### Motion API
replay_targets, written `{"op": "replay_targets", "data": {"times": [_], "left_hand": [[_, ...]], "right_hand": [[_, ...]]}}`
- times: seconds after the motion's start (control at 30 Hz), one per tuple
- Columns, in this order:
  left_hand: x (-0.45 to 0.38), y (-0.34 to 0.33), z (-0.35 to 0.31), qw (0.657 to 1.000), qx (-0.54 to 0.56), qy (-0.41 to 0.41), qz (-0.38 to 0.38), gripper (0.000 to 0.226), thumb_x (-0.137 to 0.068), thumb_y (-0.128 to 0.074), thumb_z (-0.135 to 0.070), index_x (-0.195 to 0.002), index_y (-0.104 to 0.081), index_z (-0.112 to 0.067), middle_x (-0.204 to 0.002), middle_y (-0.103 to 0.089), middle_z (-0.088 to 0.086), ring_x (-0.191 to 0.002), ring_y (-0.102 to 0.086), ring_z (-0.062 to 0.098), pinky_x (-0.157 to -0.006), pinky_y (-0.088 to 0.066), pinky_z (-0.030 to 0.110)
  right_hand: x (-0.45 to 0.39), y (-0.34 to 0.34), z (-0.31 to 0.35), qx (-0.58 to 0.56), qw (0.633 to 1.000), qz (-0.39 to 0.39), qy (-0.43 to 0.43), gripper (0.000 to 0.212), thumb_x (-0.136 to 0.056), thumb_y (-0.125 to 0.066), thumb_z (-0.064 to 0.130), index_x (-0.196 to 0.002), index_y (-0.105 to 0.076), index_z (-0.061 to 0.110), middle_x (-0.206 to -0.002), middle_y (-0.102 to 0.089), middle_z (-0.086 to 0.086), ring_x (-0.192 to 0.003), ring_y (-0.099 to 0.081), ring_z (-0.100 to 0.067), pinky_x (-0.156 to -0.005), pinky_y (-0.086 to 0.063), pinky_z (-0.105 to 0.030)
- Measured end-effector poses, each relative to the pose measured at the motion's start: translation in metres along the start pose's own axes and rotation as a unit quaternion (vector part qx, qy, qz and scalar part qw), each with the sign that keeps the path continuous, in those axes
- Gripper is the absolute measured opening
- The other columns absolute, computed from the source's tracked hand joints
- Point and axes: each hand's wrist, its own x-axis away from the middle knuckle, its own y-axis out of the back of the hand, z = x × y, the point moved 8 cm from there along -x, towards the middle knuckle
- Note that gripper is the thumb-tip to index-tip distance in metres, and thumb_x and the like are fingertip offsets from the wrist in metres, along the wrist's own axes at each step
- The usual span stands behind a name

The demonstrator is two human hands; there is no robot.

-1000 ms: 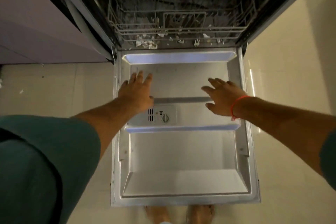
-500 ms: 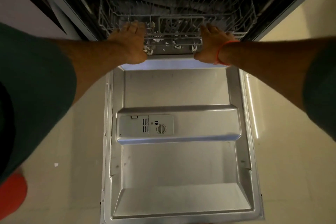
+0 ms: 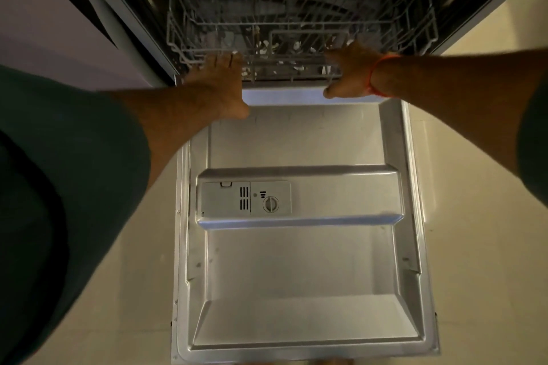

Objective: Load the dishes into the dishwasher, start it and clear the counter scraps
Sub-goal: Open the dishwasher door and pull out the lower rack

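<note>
— Both hands, a second ago over the open door (image 3: 299, 261), now grasp the lower rack's (image 3: 296, 38) front edge: left hand (image 3: 218, 84), right hand (image 3: 351, 71), fingers curled.
— Meaning?
— Probably pulling it out; no dishes visible.

Head camera looks steeply down, near dishwasher door (image 3: 299, 261).

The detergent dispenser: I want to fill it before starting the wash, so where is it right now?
In the head view the detergent dispenser sits on the raised band across the open dishwasher door, toward its left side, nearer the person than both hands.
</note>
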Motion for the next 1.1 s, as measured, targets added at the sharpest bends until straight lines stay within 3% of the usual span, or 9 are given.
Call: {"op": "replay_targets", "data": {"times": [0.17, 0.4, 0.8, 1.1], "left_hand": [[0.022, -0.017, -0.005, 1.000, -0.007, -0.003, 0.018, 0.117, -0.081, -0.077, -0.046, -0.162, 0.001, -0.016, -0.170, -0.005, 0.012, -0.156, -0.008, 0.036, -0.123, -0.019, 0.057], [0.058, -0.028, -0.012, 0.999, 0.003, 0.005, 0.039, 0.116, -0.084, -0.076, -0.044, -0.162, 0.005, -0.014, -0.170, -0.001, 0.014, -0.156, -0.003, 0.037, -0.125, -0.014, 0.055], [0.128, -0.058, -0.028, 0.994, 0.034, 0.009, 0.103, 0.115, -0.087, -0.073, -0.042, -0.162, 0.010, -0.015, -0.170, 0.008, 0.009, -0.157, 0.007, 0.032, -0.126, -0.007, 0.054], [0.179, -0.082, -0.040, 0.990, 0.049, 0.013, 0.131, 0.109, -0.092, -0.065, -0.045, -0.161, 0.012, -0.014, -0.171, 0.011, 0.006, -0.157, 0.009, 0.031, -0.127, -0.006, 0.052]], "right_hand": [[0.013, -0.017, -0.002, 0.053, 0.999, 0.004, -0.002, 0.088, -0.088, -0.069, 0.043, -0.159, -0.018, 0.033, -0.163, -0.023, -0.012, -0.146, -0.031, -0.039, -0.116, -0.030, -0.060], [0.039, -0.034, 0.004, 0.061, 0.998, 0.007, 0.003, 0.086, -0.088, -0.067, 0.047, -0.158, -0.021, 0.033, -0.165, -0.019, -0.010, -0.148, -0.027, -0.038, -0.117, -0.023, -0.064], [0.103, -0.084, 0.009, 0.039, 0.999, 0.019, -0.005, 0.086, -0.087, -0.064, 0.051, -0.158, -0.020, 0.030, -0.155, -0.033, -0.012, -0.141, -0.038, -0.035, -0.117, -0.026, -0.058], [0.154, -0.121, 0.013, 0.006, 1.000, -0.004, 0.002, 0.086, -0.089, -0.064, 0.049, -0.158, -0.018, 0.030, -0.158, -0.032, -0.009, -0.147, -0.030, -0.031, -0.119, -0.021, -0.059]]}}
